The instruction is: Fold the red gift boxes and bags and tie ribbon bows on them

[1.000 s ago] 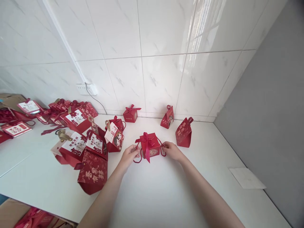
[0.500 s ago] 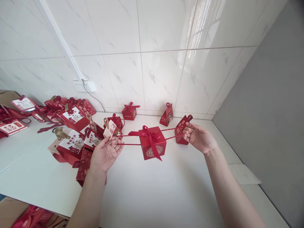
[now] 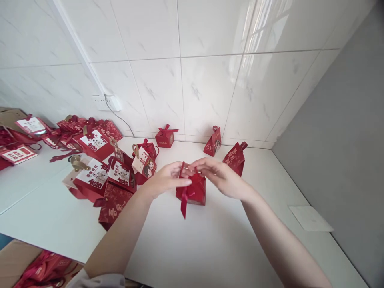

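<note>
A small red gift box [image 3: 196, 195] with a ribbon bow stands or hangs over the middle of the white table. One ribbon tail [image 3: 183, 206] dangles down its near side. My left hand [image 3: 168, 180] is at the box's upper left, its fingers closed around a red cord handle [image 3: 181, 170]. From the right, my right hand [image 3: 220, 176] meets it above the box, fingertips curled at the cords. Both hands hide much of the box's top and bow. Whether the base touches the table I cannot tell.
Red and white gift boxes [image 3: 93, 176] crowd the left side. Along the tiled wall stand a bow-tied box [image 3: 165, 138], a triangular box [image 3: 213, 143] and another red box [image 3: 235, 158]. A wall socket [image 3: 105, 103] trails a cable. Lower left is a carton [image 3: 18, 260] of red packages.
My hands have come together from either side, over the box. The cords, stretched out sideways before, are now gathered above it. The view has shifted slightly.
</note>
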Tool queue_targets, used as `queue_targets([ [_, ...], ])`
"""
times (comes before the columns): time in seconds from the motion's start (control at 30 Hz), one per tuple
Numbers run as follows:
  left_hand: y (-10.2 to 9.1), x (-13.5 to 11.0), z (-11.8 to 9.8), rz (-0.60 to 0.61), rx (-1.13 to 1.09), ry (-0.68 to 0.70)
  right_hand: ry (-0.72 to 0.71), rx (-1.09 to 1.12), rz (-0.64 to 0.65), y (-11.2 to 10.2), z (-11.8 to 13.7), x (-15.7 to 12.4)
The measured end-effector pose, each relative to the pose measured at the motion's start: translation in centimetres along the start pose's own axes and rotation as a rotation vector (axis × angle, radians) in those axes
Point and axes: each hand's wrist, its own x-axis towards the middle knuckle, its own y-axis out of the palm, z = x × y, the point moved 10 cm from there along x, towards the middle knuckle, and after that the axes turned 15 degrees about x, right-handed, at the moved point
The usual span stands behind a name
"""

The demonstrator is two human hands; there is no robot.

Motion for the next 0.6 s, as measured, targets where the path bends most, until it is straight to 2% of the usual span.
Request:
queue_targets([
  [0.07, 1.4, 0.0, -1.2, 0.068, 0.090, 0.036, -0.063, -0.271, 0.089, 2.2, 1.0, 0.8],
  [0.17, 0.8, -0.6, -1.4, -0.003, 0.152, 0.023, -0.184, -0.524, 0.184, 4.5, 2.3, 1.1],
  [0.23, 0.0, -1.5, -0.8, -0.064, 0.129, -0.028, -0.258, -0.581, 0.184, 5.0, 3.1, 1.1],
  [0.33, -1.5, -3.4, 0.1, -0.184, -0.022, -0.111, -0.333, -0.605, 0.121, 4.5, 4.3, 0.6],
  [0.43, -3.4, -6.3, 0.8, -0.337, -0.128, -0.169, -0.372, -0.587, 0.066, 3.2, 5.3, -0.4],
  [0.5, -5.6, -9.1, 0.7, -0.465, -0.045, -0.178, -0.386, -0.546, 0.017, 2.1, 5.7, -1.2],
  [0.57, -8.7, -13.1, 0.3, -0.656, 0.075, -0.140, -0.373, -0.496, -0.007, 1.4, 5.2, -1.9],
  [0.6, -10.4, -15.8, 0.3, -0.787, 0.052, -0.117, -0.353, -0.475, 0.004, 1.4, 4.5, -2.1],
])
